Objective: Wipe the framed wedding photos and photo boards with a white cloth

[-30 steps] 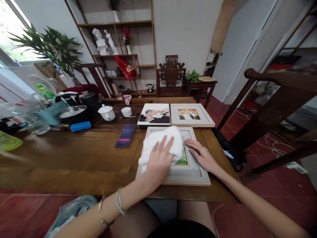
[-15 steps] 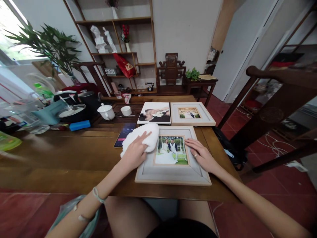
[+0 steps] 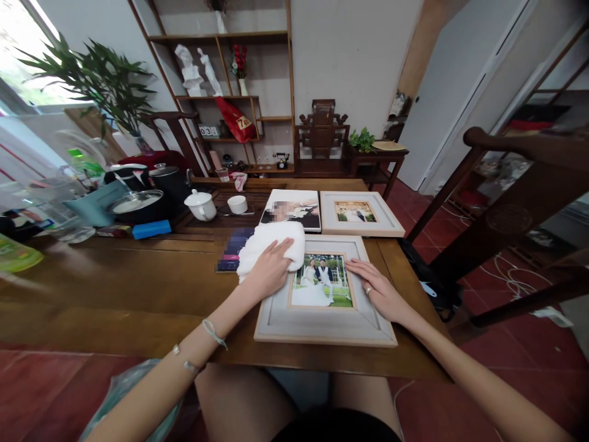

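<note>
A pale picture frame (image 3: 322, 328) with a couple's photo in it lies flat near the table's front edge. My left hand (image 3: 268, 270) presses a folded white towel (image 3: 262, 242) onto the frame's upper left corner, gripping it with the fingers on top. Part of the towel hangs over the frame's left side and covers some of a phone (image 3: 229, 253). My right hand (image 3: 378, 290) rests on the frame's right side, fingers stretched out by the inner photo edge, holding nothing.
Behind the frame lie a white-edged picture (image 3: 299, 209) and a second framed photo (image 3: 384, 215). Farther left stand a white cup (image 3: 237, 204), a lidded teacup (image 3: 201, 205), a blue block (image 3: 151, 229) and a black pot (image 3: 140, 209). A wooden chair (image 3: 497, 209) stands at right.
My left hand has moved the towel to the right and slightly away from me, along the frame's upper edge. My right hand stays at the frame's right side. The view has shifted slightly.
</note>
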Available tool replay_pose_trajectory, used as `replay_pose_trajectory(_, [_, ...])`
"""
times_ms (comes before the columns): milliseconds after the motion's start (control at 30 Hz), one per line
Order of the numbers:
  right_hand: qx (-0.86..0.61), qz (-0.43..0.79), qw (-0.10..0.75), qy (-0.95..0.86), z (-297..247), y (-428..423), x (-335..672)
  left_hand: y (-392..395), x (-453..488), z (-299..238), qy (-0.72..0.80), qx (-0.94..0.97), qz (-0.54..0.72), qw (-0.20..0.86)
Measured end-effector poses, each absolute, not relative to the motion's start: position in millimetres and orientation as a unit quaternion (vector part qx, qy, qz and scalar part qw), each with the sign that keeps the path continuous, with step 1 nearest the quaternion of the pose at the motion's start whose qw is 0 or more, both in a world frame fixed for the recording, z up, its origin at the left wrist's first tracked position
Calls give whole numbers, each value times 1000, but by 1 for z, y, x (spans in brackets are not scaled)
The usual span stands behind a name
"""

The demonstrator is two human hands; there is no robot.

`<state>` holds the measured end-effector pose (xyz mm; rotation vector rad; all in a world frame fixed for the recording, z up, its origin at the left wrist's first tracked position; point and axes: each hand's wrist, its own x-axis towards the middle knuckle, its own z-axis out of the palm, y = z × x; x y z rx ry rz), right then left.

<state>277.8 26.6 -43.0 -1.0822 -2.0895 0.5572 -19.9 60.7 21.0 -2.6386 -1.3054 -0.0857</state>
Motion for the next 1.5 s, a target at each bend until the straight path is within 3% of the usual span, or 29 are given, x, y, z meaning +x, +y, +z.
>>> replay_pose_trajectory(400, [-426,214,376,-795,-43,25,276,-103,-26,40,-371,-928,29,22])
replay_pose_trajectory(867, [-409,211,354,-814,-42,28,280,62,-1,21,-443,-885,-12,140])
replay_pose_trajectory(1000, [-421,213,360,-805,-42,27,279,40,6,26,-417,-902,24,109])
replay_pose_trajectory(1267, [-430,217,366,-796,-40,25,276,-77,2,50,-391,-912,116,-40])
replay_pose_trajectory(1500, [-419,215,372,-800,-42,26,277,-11,0,27,-475,-879,3,40])
